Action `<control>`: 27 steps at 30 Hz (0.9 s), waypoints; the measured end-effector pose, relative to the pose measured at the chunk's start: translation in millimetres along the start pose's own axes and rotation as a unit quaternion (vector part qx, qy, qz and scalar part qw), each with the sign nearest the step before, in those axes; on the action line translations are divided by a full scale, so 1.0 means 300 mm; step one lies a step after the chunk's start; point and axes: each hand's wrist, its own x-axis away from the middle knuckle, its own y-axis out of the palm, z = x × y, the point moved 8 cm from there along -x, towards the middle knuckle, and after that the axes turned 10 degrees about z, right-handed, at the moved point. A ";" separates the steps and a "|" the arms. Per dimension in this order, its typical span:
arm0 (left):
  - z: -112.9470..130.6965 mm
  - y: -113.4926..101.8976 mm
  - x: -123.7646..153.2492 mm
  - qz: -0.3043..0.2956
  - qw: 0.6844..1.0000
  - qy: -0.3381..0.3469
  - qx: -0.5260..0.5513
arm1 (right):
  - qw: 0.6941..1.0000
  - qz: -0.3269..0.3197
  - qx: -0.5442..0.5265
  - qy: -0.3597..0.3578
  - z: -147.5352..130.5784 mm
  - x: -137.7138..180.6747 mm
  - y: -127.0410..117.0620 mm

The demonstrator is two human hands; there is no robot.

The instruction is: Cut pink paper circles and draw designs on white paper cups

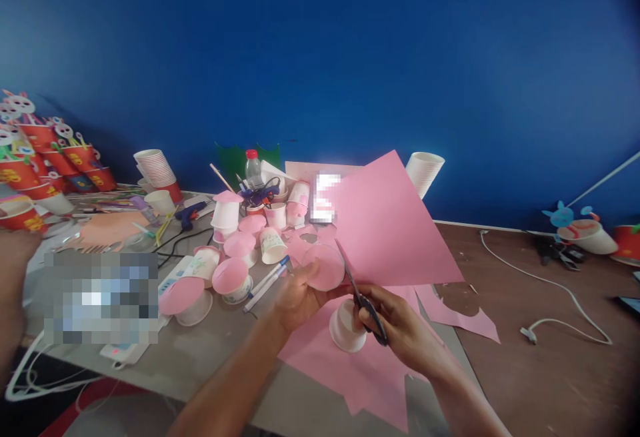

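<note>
Between the thumb and fingers of my left hand [300,294] is a round pink paper disc [324,267] with a dark outline at its edge. My right hand [393,320] grips black-handled scissors [369,314], whose blades point up and left beside the disc's right edge. Below the scissors a white paper cup [347,330] stands upside down on pink paper [380,384]. A large pink sheet [395,230] rises behind my hands. To the left are several paper cups topped with pink discs, among them one cup [187,300] near the front.
Two markers [267,284] lie left of my left hand. A power strip [135,344], a glue gun [193,214] and cords fill the left side. A white cable [560,284] and a cut pink scrap [463,317] lie at right. Another person's arm [15,284] enters at far left.
</note>
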 end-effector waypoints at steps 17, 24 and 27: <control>0.009 -0.014 0.004 0.014 1.000 0.013 -0.021 | 1.000 -0.006 0.014 -0.008 0.012 -0.009 -0.003; 0.011 -0.024 0.003 0.027 0.999 0.018 -0.035 | 1.000 -0.004 0.005 -0.014 0.016 -0.011 -0.005; 0.013 -0.018 0.003 0.014 0.999 0.024 -0.042 | 1.000 -0.007 0.001 -0.024 0.014 -0.009 -0.004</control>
